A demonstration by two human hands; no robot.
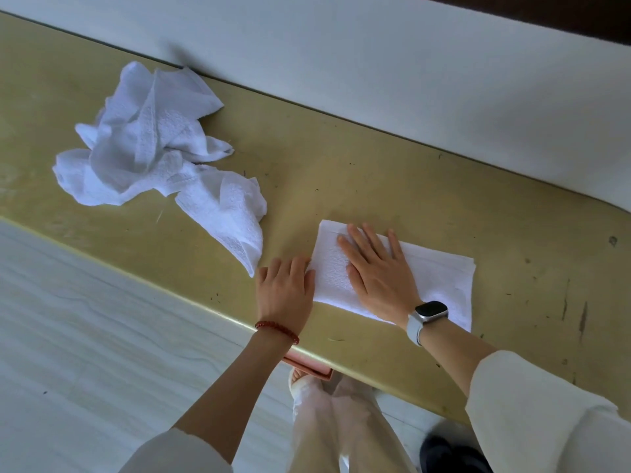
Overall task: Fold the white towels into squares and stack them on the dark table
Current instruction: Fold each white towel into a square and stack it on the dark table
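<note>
A folded white terry towel [403, 268] lies near the front edge of the scuffed yellow counter [375, 172]. The right hand [377, 268] presses flat on it, fingers spread; the left hand [285, 290] touches its left edge, fingers curled. Crumpled white towels [153, 148] lie well apart, leftward, with bare counter between. No writing is readable.

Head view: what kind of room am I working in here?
Probably a plain indoor room, maybe a home or laundry corner: a worn yellowish table against a white wall, pale tiled floor, loose white towels.
</note>
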